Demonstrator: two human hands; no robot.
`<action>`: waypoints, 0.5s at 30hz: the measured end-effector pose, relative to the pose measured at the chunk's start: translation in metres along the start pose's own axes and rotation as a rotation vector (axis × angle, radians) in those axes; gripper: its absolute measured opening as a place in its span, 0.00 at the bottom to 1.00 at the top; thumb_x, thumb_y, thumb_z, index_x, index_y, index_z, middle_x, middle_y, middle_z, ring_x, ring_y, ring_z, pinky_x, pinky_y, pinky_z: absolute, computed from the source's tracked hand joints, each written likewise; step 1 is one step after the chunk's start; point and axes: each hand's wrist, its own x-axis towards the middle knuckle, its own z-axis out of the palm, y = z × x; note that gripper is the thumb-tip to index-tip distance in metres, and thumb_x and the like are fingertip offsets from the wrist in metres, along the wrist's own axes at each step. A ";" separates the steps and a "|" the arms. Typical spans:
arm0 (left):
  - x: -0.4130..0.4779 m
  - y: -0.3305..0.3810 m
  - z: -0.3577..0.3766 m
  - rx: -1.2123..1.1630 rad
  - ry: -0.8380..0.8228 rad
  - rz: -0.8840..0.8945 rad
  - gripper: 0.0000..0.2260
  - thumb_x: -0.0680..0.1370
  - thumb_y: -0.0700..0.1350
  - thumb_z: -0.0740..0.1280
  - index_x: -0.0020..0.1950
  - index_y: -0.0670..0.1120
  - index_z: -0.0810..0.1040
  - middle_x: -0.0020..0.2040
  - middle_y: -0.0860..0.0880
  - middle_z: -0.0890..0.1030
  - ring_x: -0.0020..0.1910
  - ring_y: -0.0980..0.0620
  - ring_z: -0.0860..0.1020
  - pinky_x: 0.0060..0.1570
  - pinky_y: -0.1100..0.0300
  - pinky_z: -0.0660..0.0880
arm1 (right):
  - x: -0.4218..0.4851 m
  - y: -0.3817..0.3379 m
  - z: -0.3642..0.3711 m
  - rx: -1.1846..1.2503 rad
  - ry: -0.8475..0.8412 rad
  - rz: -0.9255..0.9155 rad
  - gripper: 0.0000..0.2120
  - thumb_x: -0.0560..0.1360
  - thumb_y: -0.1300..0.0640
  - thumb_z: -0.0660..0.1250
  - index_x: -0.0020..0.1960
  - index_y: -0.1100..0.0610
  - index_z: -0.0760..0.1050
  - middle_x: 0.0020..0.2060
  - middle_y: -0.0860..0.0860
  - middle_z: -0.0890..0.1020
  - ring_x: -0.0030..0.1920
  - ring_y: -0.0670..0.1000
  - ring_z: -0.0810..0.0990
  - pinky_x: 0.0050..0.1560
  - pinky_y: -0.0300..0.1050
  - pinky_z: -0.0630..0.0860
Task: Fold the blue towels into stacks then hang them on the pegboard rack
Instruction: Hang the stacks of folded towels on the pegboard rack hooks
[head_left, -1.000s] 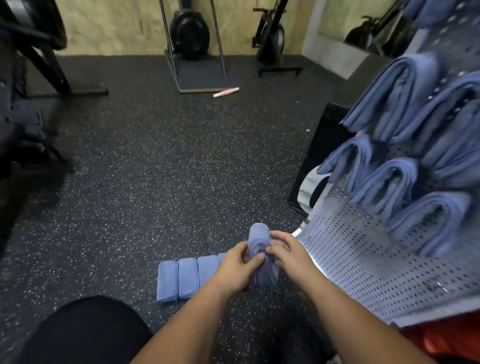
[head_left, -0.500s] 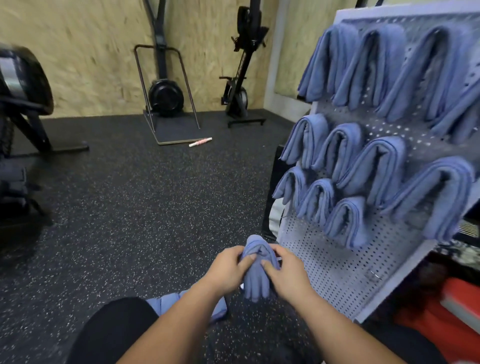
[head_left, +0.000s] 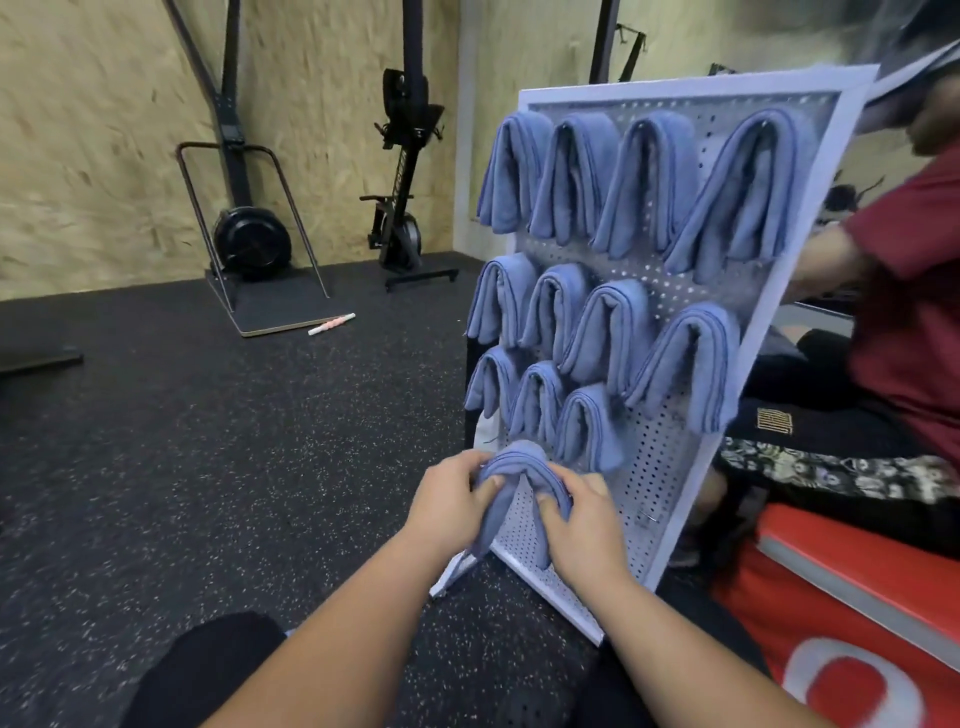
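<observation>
both hands are on it, the left hand (head_left: 451, 498) and right hand (head_left: 576, 519) pinching a folded blue towel (head_left: 519, 467) draped low against the pegboard rack (head_left: 660, 467), below eleven hung towels (head_left: 597, 322).

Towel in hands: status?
Left hand and right hand grip folded towel against pegboard, bottom row. Other towels hung above. No obstruction seen.

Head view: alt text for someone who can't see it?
The left hand and right hand hold a folded blue towel arched against the lower left of the white pegboard rack. Eleven more towels hang above it.
</observation>
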 end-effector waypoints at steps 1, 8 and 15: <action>0.002 0.009 0.004 -0.007 0.001 0.021 0.10 0.83 0.50 0.70 0.63 0.59 0.83 0.52 0.61 0.86 0.51 0.61 0.83 0.54 0.58 0.79 | -0.001 -0.001 -0.008 0.006 0.036 0.005 0.19 0.83 0.52 0.68 0.73 0.47 0.77 0.57 0.46 0.73 0.55 0.45 0.76 0.57 0.39 0.69; 0.017 0.063 0.036 -0.052 0.003 0.166 0.12 0.85 0.49 0.67 0.67 0.55 0.82 0.54 0.59 0.85 0.53 0.56 0.82 0.55 0.59 0.77 | -0.009 0.004 -0.052 0.014 0.353 -0.051 0.21 0.80 0.57 0.71 0.73 0.52 0.77 0.53 0.47 0.70 0.49 0.42 0.69 0.56 0.37 0.67; 0.036 0.095 0.069 -0.146 -0.027 0.211 0.12 0.84 0.46 0.68 0.68 0.53 0.83 0.54 0.58 0.86 0.53 0.59 0.82 0.57 0.60 0.77 | 0.000 0.022 -0.074 -0.031 0.542 -0.074 0.23 0.79 0.57 0.71 0.74 0.51 0.78 0.55 0.50 0.71 0.57 0.54 0.74 0.63 0.56 0.75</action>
